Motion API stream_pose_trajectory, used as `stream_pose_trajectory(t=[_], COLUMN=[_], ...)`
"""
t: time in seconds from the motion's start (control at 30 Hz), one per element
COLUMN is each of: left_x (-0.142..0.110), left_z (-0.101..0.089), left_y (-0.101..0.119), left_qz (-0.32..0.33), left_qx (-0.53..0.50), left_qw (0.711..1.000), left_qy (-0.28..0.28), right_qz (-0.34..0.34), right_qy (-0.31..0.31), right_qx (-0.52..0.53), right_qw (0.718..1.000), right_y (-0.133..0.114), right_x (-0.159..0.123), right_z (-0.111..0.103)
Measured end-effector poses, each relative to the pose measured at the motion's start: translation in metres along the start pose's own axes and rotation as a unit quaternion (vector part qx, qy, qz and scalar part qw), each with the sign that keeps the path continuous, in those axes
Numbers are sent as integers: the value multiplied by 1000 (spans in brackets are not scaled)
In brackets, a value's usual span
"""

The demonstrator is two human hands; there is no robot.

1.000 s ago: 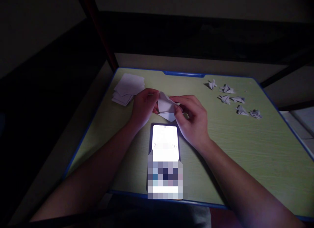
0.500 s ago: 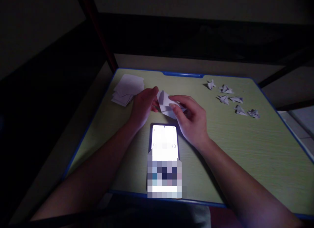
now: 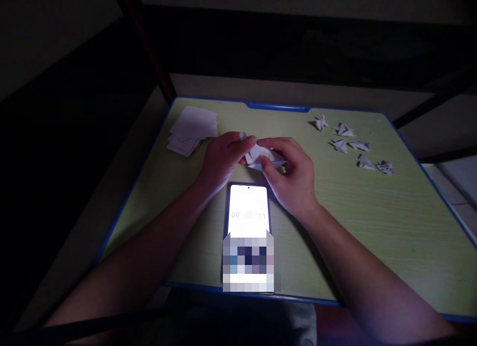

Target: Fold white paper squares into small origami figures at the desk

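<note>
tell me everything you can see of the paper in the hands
The folded paper is white, thin and matte-looking, with creased, overlapping layers and a pointed end to the right. It is partly folded, held above the table beyond the phone. The left hand and right hand grip it, hiding parts of it.

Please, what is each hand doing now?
Left hand: closed on the folded paper.
Right hand: holding the same paper, thumb on top.
</note>
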State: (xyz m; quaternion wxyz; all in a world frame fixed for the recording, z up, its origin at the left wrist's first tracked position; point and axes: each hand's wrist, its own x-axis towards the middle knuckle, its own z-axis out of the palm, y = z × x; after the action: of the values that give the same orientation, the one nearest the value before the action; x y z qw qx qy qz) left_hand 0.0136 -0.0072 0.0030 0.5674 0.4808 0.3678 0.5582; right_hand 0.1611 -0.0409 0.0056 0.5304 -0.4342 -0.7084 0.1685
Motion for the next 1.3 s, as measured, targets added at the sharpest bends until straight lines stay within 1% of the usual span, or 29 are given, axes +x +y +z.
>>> stream_pose_trajectory(t=[0.03, 0.1, 0.17, 0.27, 0.37, 0.5, 0.6, 0.73, 0.77, 0.83, 0.9, 1.03, 1.13, 1.2, 1.3], left_x=[0, 0, 0, 0, -1, -2, -3, -6, -6, -7, -8, -10, -11, -10, -10], left_z=[0, -1, -1, -1, -1, -1, 1, 2, 2, 2, 2, 4, 5, 4, 3], left_y=[0, 0, 0, 0, -1, 0, 2, 4, 4, 6, 8, 14, 14, 11, 6], left_qz=[-1, 0, 2, 2, 9, 25, 30, 31, 31, 27, 20, 9, 4, -7, -31], left_qx=[0, -1, -2, 6, 22, 40, 36, 42, 46, 55, 67, 107, 94, 91, 98], left_qw=[1000, 1000, 1000, 1000, 1000, 999, 999, 999, 998, 998, 998, 993, 993, 992, 989], left_qy=[3, 10, 16, 13, 9, 11, 14, 14, 14, 8, -8, -53, -67, -82, -102], right_qz=[1, 25, 72, 144, 189, 231, 271, 317, 323, 332, 337, 331, 335, 340, 346], right_qy=[-3, -5, 3, 20, 14, -11, -43, -100, -111, -119, -103, -40, 0, 15, 15], right_qx=[1, 22, 69, 146, 175, 224, 277, 342, 351, 355, 349, 344, 341, 339, 340], right_qw=[1000, 999, 995, 978, 966, 947, 921, 879, 872, 866, 869, 877, 878, 877, 875], right_y=[0, 0, -1, -3, -5, -3, -1, -2, -2, -3, -3, 0, 4, 5, 6], right_x=[0, 0, 0, 1, 4, 6, 6, 6, 6, 7, 7, 9, 10, 10, 9], right_z=[0, 0, 2, 3, 3, 0, -2, -3, -4, -5, -6, -7, -7, -6, -5])
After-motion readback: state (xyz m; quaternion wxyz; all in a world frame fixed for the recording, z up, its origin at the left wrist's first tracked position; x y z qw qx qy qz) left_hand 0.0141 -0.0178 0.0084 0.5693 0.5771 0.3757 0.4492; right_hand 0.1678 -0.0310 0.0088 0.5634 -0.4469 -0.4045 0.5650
